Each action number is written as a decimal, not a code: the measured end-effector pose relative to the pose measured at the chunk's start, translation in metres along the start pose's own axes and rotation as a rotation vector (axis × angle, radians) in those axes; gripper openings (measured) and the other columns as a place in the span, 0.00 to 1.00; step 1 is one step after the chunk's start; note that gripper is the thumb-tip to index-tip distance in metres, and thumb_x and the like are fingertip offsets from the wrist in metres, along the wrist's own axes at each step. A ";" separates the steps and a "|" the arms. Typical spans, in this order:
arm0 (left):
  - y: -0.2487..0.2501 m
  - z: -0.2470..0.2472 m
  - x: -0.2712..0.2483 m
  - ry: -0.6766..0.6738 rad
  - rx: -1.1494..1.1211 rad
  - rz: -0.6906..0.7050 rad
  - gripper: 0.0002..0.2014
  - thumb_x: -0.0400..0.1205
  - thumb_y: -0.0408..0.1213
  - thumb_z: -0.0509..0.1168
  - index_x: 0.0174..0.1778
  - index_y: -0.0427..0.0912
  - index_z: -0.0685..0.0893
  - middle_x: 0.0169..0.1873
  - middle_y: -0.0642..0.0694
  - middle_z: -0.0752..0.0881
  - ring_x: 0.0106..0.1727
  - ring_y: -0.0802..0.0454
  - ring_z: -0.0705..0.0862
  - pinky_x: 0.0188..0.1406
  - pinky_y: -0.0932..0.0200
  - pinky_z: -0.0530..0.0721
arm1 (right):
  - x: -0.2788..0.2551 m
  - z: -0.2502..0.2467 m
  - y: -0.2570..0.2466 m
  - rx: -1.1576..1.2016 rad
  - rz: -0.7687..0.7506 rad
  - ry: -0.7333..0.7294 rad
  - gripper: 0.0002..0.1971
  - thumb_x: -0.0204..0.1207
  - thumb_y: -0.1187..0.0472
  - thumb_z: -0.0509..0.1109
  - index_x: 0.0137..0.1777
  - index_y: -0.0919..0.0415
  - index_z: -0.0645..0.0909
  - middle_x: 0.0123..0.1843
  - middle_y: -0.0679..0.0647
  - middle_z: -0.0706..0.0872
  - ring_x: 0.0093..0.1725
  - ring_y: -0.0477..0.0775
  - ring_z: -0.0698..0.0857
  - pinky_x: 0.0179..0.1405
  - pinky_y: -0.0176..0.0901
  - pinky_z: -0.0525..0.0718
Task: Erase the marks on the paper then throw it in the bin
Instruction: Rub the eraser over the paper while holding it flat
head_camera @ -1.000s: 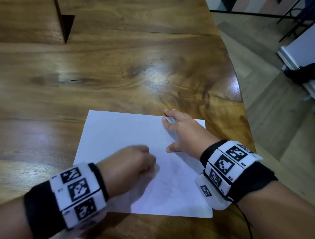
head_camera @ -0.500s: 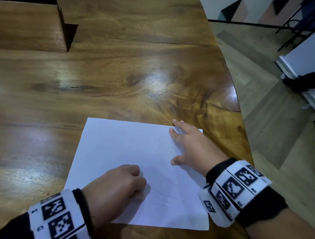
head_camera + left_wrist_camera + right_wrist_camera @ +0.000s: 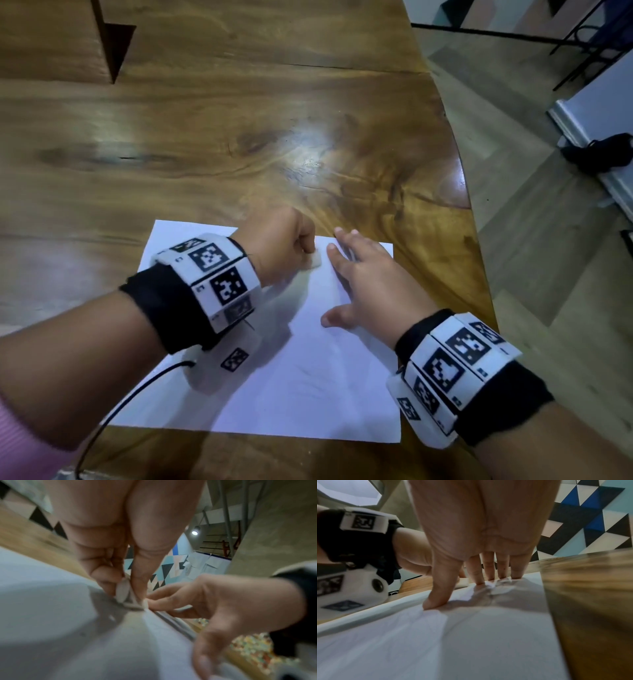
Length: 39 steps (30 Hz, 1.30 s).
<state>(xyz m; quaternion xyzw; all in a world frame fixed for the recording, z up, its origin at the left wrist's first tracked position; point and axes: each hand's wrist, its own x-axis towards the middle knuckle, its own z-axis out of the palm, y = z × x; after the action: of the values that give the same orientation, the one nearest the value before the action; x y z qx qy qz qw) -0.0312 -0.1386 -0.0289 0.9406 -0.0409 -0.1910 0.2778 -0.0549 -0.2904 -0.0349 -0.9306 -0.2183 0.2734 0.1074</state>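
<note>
Glossy brown wooden table (image 3: 212, 144), knotted grain and a bright glare patch mid-surface, curved edge at right. White paper (image 3: 308, 383) flat on the near part, close to that right edge; faint grey pencil marks just visible in its lower middle, too pale to read.

Nearest the camera: two forearms with black wristbands carrying white blocks of black-and-white square codes; a thin black cable trailing from the left band off the near edge.

On the sheet's right half: right hand (image 3: 371, 287), palm down, fingers straight and spread, tips near the far right corner, thumb pressed out to the side on the paper. Paper slightly rumpled under those fingertips in the right wrist view.

Just beside it, at the sheet's far edge: left hand (image 3: 279, 245), curled into a fist, pinching a small white eraser (image 3: 313, 262) between thumb and fingers. Eraser's lower end down on the paper, confirmed in the left wrist view (image 3: 123, 592), almost touching the right index finger.

Farther off: bare tabletop, a dark triangular notch at the far left.

Beyond the table: grey patterned floor, black metal frame legs, a dark object against a pale wall panel; coloured triangle tiling in both wrist views.
</note>
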 end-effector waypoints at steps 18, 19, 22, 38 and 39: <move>-0.005 0.001 -0.003 0.051 0.153 0.145 0.02 0.73 0.31 0.67 0.37 0.42 0.82 0.25 0.54 0.74 0.35 0.52 0.73 0.25 0.69 0.64 | 0.000 0.001 0.000 0.024 0.014 0.006 0.52 0.66 0.45 0.76 0.83 0.56 0.49 0.85 0.46 0.40 0.83 0.46 0.39 0.80 0.40 0.50; -0.008 0.004 -0.012 -0.010 0.170 0.181 0.05 0.73 0.32 0.67 0.34 0.45 0.79 0.23 0.56 0.73 0.34 0.51 0.72 0.24 0.71 0.63 | 0.000 0.001 0.001 0.031 0.016 0.008 0.52 0.66 0.45 0.77 0.83 0.56 0.49 0.85 0.45 0.40 0.83 0.46 0.39 0.80 0.40 0.50; -0.016 0.007 -0.022 -0.125 0.192 0.220 0.05 0.73 0.33 0.67 0.34 0.47 0.79 0.30 0.51 0.79 0.36 0.50 0.75 0.29 0.72 0.65 | 0.000 0.001 0.002 0.027 0.008 0.007 0.51 0.66 0.45 0.76 0.83 0.56 0.49 0.85 0.46 0.39 0.83 0.46 0.39 0.80 0.40 0.49; -0.009 0.001 0.004 0.089 0.093 0.142 0.04 0.72 0.30 0.68 0.41 0.38 0.84 0.36 0.46 0.79 0.39 0.48 0.75 0.39 0.62 0.69 | 0.000 0.002 0.001 0.036 0.013 0.017 0.52 0.65 0.45 0.77 0.83 0.56 0.49 0.85 0.45 0.41 0.83 0.46 0.40 0.80 0.40 0.50; -0.008 0.002 0.006 0.102 0.092 0.130 0.04 0.72 0.31 0.69 0.42 0.38 0.84 0.36 0.46 0.78 0.39 0.48 0.75 0.39 0.62 0.69 | 0.000 0.001 0.000 0.037 0.015 0.014 0.52 0.65 0.45 0.77 0.83 0.56 0.49 0.85 0.46 0.41 0.83 0.46 0.40 0.80 0.40 0.49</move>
<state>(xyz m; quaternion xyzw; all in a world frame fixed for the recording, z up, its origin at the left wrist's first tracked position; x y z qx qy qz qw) -0.0271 -0.1339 -0.0368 0.9562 -0.0962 -0.1222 0.2479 -0.0553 -0.2906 -0.0363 -0.9319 -0.2056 0.2718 0.1240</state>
